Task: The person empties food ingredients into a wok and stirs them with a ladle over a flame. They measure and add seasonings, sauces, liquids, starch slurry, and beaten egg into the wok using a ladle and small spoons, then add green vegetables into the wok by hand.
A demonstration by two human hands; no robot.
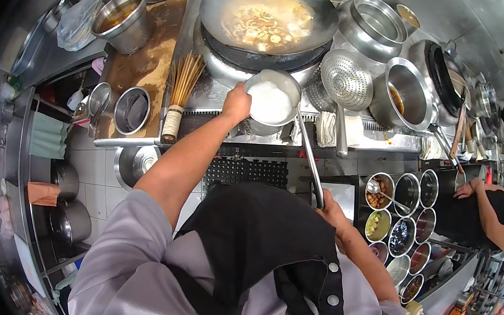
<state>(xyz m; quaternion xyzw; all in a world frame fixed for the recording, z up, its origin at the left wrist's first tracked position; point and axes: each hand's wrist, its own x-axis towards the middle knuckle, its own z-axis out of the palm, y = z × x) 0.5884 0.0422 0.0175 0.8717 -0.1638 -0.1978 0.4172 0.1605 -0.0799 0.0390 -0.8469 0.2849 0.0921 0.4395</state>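
My left hand is closed on the rim of a metal bowl that holds something white. In my right hand is the dark handle end of a long metal utensil, whose far end reaches the bowl's right side. Behind the bowl a large wok sits on the burner, with steaming broth and pale pieces of food in it. A perforated skimmer lies to the right of the bowl, its handle toward me. A bamboo brush stands on the left.
Metal pots stand at the upper left and right. Several ingredient containers are at my right. A co-worker in a dark apron stands beyond them. A wooden board lies on the left counter.
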